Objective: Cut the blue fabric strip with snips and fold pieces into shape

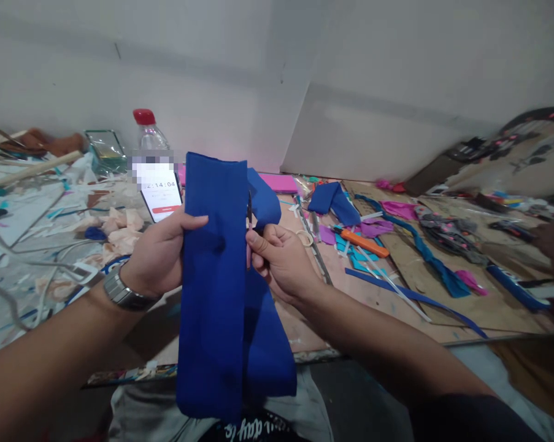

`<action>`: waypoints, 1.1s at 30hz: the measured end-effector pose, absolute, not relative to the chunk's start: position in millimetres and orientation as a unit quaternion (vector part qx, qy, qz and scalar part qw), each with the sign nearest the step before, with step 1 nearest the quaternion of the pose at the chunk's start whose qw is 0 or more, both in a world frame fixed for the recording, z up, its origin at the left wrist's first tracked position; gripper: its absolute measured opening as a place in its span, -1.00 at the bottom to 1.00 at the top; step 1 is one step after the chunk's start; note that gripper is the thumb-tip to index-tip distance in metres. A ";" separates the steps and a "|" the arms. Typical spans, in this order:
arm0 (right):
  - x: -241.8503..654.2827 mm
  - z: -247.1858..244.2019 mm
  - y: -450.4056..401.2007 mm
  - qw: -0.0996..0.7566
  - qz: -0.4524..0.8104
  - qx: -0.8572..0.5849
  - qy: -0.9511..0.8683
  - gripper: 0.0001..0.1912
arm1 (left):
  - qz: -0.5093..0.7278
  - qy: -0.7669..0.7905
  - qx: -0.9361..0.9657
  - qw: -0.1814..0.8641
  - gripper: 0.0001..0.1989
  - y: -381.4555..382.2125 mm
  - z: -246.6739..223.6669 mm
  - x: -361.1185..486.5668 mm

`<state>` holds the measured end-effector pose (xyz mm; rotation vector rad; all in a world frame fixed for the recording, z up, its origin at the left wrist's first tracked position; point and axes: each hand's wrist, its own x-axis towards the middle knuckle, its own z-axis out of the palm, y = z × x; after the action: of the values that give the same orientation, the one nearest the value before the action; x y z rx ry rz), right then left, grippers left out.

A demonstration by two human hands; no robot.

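A long blue strip of fabric-like sheet (215,288) hangs upright in front of me, its lower part folding round to the right. My left hand (159,255) grips its left edge, thumb lying across the front and fingers hidden behind. Along the strip's right edge, my right hand (283,258) is closed on small scissors (250,212) with a pinkish handle. The dark blades point upward at the edge, beside a curled blue piece (264,197) behind them. Whether the blades are parted, I cannot tell.
Behind my left hand stand a phone (159,190) showing a timer and a red-capped bottle (150,132). An orange cutter (364,242) lies among scraps at right, near a narrow blue strip (419,296) and cardboard (424,270). Another person's hand (553,248) shows at far right.
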<state>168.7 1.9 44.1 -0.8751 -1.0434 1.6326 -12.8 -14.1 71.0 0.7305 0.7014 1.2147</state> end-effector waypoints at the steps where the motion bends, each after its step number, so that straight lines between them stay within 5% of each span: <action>1: 168.9 43.6 2.0 0.492 0.659 -0.361 -0.439 -0.28 | 0.553 0.321 0.335 0.692 -0.43 -14.1 71.9 -11.9; 5: 170.3 42.0 2.0 0.502 0.627 -0.365 -0.471 -0.30 | 0.569 0.335 0.339 0.670 -0.28 -14.9 74.9 -8.7; 33: 166.3 48.9 0.8 0.481 0.674 -0.349 -0.439 -0.24 | 0.543 0.314 0.339 0.701 -0.35 -16.4 71.7 -8.1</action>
<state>166.3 0.8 48.9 -0.8502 -1.0718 1.6443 -8.1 -16.4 71.7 0.7543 0.6999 1.2090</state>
